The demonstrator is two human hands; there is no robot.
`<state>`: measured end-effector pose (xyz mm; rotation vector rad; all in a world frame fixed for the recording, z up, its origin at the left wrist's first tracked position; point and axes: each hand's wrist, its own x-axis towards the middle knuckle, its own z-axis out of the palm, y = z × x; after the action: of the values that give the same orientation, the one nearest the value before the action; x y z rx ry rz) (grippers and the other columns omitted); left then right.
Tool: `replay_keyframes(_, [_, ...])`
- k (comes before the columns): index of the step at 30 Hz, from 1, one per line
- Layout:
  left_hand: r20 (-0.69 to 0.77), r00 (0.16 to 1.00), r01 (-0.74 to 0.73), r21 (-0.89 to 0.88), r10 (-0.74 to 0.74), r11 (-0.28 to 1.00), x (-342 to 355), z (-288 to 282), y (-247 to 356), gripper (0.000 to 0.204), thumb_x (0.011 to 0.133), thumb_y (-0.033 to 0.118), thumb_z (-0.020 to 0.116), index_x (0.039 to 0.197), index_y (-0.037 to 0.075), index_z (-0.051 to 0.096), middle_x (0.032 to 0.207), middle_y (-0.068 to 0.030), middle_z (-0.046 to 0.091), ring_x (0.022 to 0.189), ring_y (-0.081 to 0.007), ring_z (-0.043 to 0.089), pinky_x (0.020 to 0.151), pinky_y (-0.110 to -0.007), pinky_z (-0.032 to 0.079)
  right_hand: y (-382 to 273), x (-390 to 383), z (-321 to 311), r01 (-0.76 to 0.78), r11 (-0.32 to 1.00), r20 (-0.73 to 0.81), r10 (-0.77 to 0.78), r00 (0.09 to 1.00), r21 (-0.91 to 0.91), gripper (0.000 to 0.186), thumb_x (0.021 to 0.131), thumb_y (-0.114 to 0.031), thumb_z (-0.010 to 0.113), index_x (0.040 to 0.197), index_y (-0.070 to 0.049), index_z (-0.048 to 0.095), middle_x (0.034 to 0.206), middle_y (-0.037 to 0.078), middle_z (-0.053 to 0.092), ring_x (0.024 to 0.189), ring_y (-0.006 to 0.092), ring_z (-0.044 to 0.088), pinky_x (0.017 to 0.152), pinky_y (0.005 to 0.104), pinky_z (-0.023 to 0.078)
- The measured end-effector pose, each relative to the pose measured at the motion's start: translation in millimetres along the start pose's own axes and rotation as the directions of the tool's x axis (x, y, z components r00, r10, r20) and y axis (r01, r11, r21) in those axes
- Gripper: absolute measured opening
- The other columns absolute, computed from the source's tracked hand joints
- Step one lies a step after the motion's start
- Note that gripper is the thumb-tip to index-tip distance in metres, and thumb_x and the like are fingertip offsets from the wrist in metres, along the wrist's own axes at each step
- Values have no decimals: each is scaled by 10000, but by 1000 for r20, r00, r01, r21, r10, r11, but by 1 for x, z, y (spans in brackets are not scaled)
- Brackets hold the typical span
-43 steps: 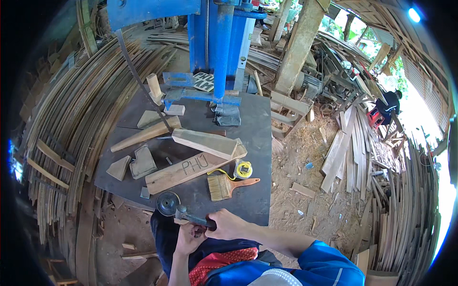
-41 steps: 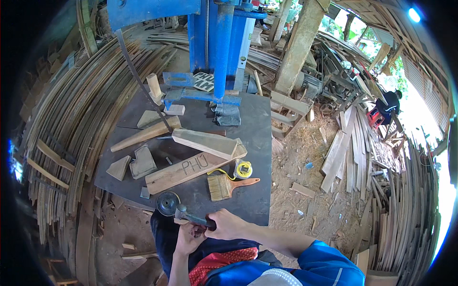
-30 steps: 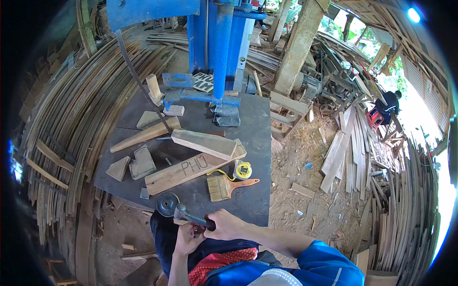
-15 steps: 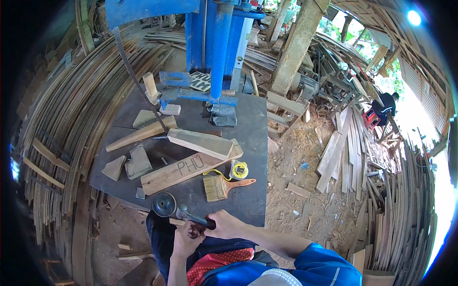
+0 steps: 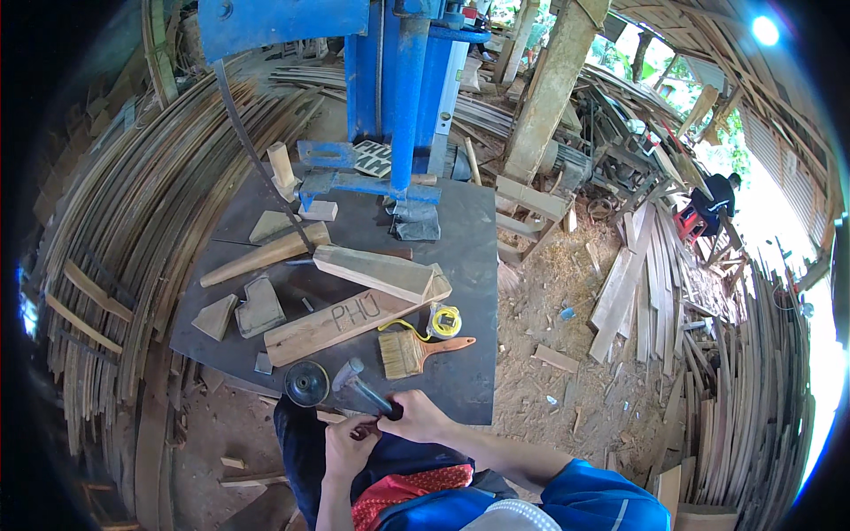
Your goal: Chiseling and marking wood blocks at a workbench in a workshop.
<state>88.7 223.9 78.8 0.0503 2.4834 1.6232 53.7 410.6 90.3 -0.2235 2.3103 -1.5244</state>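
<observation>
Near the table's front edge, my right hand [image 5: 414, 417] grips the dark handle of a hammer [image 5: 370, 396]. Its metal head points away to the left, just beside a round dark dish [image 5: 306, 382]. My left hand [image 5: 350, 444] is closed, fingertips pinched together right against my right hand; what they hold is hidden. Beyond the hands lie a wide paintbrush [image 5: 403, 353] with a wooden handle and a yellow tape measure [image 5: 444, 319]. A lettered plank [image 5: 310, 333] lies slantwise, with a tapered wooden block [image 5: 376, 272] resting over its far end.
A blue bandsaw [image 5: 409, 106] rises from the dark table [image 5: 460, 239], its blade [image 5: 257, 159] coming down at the left. Several wood offcuts [image 5: 258, 307] lie on the tabletop. Long boards [image 5: 133, 239] are stacked at left, more timber [image 5: 642, 274] at right. A person [image 5: 715, 199] sits far right.
The hammer's head has risen and moved slightly away from me, with more of its handle now showing. My left hand stays pinched in nearly the same place.
</observation>
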Motion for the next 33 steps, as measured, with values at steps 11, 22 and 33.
replay_keyframes(11, [-103, 992, -53, 163, 71, 985, -8, 9, -5, 209, 727, 41, 791, 921, -8, 732, 794, -143, 741, 750, -229, 755, 691, -313, 595, 2, -1, 8, 6, 999, -19, -7, 1000, -49, 374, 759, -268, 745, 847, 84, 660, 748, 292, 646, 730, 441, 668, 642, 461, 524])
replay_keyframes(22, [-295, 955, -27, -44, 13, 999, -15, 30, -12, 222, 778, -37, 741, 997, -5, 720, 873, -156, 745, 802, -238, 756, 714, -294, 599, -2, 11, 18, 51, 993, -81, -59, 995, -104, 369, 780, -246, 729, 786, 110, 633, 714, 305, 638, 718, 462, 670, 639, 478, 545])
replay_keyframes(33, [-282, 958, -39, 65, 56, 997, -13, 32, -3, 206, 791, -15, 736, 994, -17, 700, 853, -153, 741, 790, -245, 753, 730, -303, 596, 13, 14, 20, 70, 993, -86, -78, 993, -95, 264, 781, -192, 712, 820, 56, 631, 669, 226, 629, 603, 362, 652, 587, 428, 515])
